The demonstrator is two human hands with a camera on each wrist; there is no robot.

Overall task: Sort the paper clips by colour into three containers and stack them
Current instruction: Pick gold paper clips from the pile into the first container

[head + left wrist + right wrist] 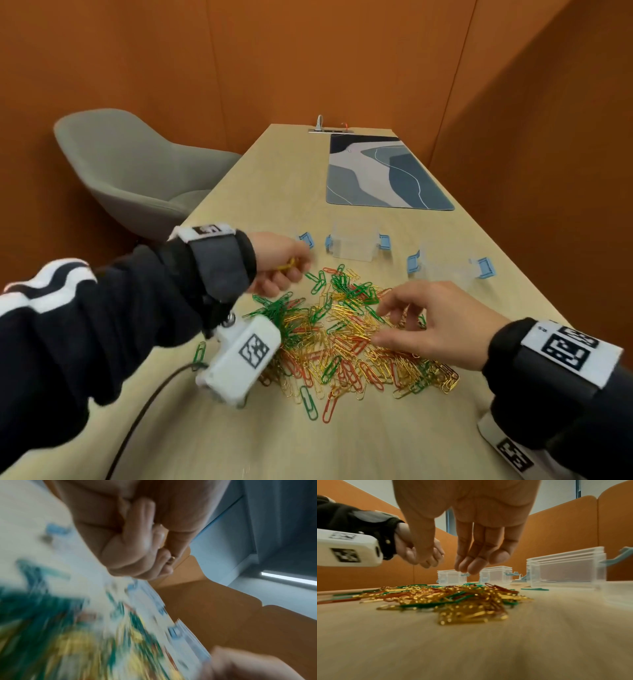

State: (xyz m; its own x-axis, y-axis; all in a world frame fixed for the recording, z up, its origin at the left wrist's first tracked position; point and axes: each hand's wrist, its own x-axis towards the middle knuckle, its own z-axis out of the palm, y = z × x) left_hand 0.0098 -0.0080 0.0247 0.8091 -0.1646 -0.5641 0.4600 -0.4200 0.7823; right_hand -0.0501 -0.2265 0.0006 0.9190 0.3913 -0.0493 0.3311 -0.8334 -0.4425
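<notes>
A heap of green, red and gold paper clips (pixel 346 332) (pixel 453 599) lies on the wooden table. Beyond it stand three clear containers with blue latches: the left one (pixel 305 240) is mostly hidden by my left hand, the middle one (pixel 354 244) (pixel 495 574) and the right one (pixel 448 263) (pixel 566 568) show whole. My left hand (pixel 284 265) (pixel 154 547) is curled into a fist at the heap's far left, gripping gold clips (pixel 287 265). My right hand (pixel 404 315) (pixel 471 566) hovers over the heap's right side, fingers loosely spread and holding nothing.
A patterned blue-grey mat (pixel 380 171) lies at the far end of the table (pixel 342 445). A grey chair (pixel 137 171) stands to the left. Orange partition walls (pixel 513 102) close in the far and right sides. A black cable (pixel 144 411) runs from my left wrist camera.
</notes>
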